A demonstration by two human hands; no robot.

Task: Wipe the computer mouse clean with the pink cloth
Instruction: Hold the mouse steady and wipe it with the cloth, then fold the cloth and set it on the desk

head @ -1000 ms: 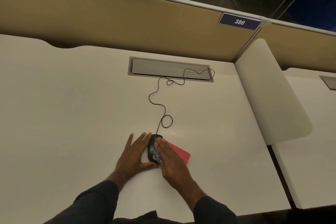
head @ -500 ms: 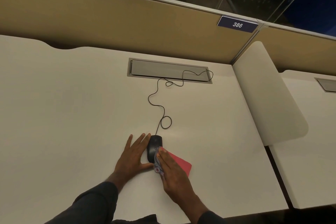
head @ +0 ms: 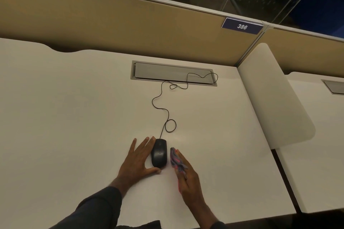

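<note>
A black wired computer mouse (head: 159,153) lies on the white desk (head: 74,126) near its front edge. My left hand (head: 138,161) rests flat against the mouse's left side, with the thumb at its rear end. My right hand (head: 188,176) stands just right of the mouse, a small gap between them. It holds the bunched pink cloth (head: 176,160), which shows grey-blue and pink folds under the fingers. The mouse's top is fully uncovered.
The mouse cable (head: 168,109) snakes back in loops to a grey cable hatch (head: 173,72). A tan partition with a "386" label (head: 242,26) backs the desk. A white rounded divider (head: 273,95) rises at the right, with a second desk beyond it.
My right hand has slid the cloth off the mouse to the right and bunched it up. The mouse is now uncovered. My left hand has stayed beside it.
</note>
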